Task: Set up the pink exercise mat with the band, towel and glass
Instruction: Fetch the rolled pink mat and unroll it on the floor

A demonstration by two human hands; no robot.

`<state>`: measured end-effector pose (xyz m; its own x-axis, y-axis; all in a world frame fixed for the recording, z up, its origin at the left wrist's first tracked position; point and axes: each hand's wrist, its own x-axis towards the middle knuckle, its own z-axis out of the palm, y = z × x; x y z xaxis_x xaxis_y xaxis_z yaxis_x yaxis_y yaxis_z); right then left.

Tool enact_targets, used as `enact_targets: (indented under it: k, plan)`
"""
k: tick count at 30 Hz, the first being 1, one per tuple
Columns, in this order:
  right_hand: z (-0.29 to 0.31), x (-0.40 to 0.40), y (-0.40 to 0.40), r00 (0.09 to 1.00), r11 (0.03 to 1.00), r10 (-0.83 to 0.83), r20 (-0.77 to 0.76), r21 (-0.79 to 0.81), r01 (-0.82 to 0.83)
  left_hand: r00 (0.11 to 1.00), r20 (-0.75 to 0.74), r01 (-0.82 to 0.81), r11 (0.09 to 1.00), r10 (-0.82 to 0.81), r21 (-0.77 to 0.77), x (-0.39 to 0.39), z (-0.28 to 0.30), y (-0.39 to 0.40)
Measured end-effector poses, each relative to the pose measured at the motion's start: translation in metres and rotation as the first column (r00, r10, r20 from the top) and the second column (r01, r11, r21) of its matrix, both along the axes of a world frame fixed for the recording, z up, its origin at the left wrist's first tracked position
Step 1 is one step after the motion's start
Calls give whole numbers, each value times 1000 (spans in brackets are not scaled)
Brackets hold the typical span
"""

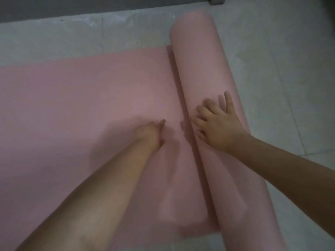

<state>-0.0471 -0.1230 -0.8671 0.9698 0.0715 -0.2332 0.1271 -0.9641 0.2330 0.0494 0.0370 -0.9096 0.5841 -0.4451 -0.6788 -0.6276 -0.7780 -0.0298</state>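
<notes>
The pink exercise mat (87, 98) lies partly unrolled on the pale floor, its flat part filling the left and middle of the head view. The part still rolled forms a thick pink roll (197, 66) running from the back to the lower right. My right hand (215, 124) rests on top of the roll with its fingers spread and straight. My left hand (151, 133) presses down on the flat mat just left of the roll, fingers bent under and hard to read. The band, towel and glass are out of view.
Light tiled floor (282, 73) lies to the right of the roll and behind the mat. A grey wall base (72, 8) runs along the back, with a dark object (217, 0) at the top edge.
</notes>
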Motion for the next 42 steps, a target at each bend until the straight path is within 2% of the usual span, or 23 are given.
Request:
enact_targets:
  k: [4, 8, 11, 14, 18, 20, 23, 26, 32, 35, 38, 42]
  plan:
    - [11, 1, 10, 932, 939, -337, -131, -116, 323, 999, 11, 49, 997, -50, 54, 3, -11, -8]
    - [6, -12, 9, 864, 861, -485, -135, -246, 445, 995, 83, 54, 998, -57, 34, -2, -16, -11]
    - [12, -25, -1, 814, 830, -553, -179, -203, 520, 989, 91, 115, 993, -114, -4, -7, -17, -17]
    - [14, -43, -18, 815, 857, -512, -270, -216, 467, 992, 46, 118, 987, -114, -105, -7, -19, -18]
    - [12, -67, -36, 856, 903, -406, -321, -285, 321, 996, -5, 87, 989, -89, -121, 0, -15, -22]
    - [16, -73, -42, 853, 884, -432, -293, -323, 337, 997, -10, 78, 993, -79, -93, -1, -12, -27]
    - [19, -82, -50, 747, 793, -591, -305, -391, 468, 998, 15, 64, 997, -64, -32, -8, -11, -36]
    - [16, -94, -69, 715, 731, -664, -220, -394, 558, 998, 16, 59, 998, -60, 28, -11, -10, -44]
    - [15, -123, -139, 762, 757, -615, -204, -426, 497, 998, -28, 66, 985, -63, 161, -4, -7, -48]
    - [9, -138, -169, 752, 735, -638, -166, -421, 531, 996, 60, 60, 982, -72, 180, -11, 0, -60]
    - [-6, -151, -196, 745, 726, -645, -168, -439, 530, 979, 155, 119, 989, -132, 89, -35, 6, -95]
    - [-32, -170, -234, 687, 672, -718, -112, -372, 641, 956, 127, 276, 958, -264, -81, -66, -4, -165]
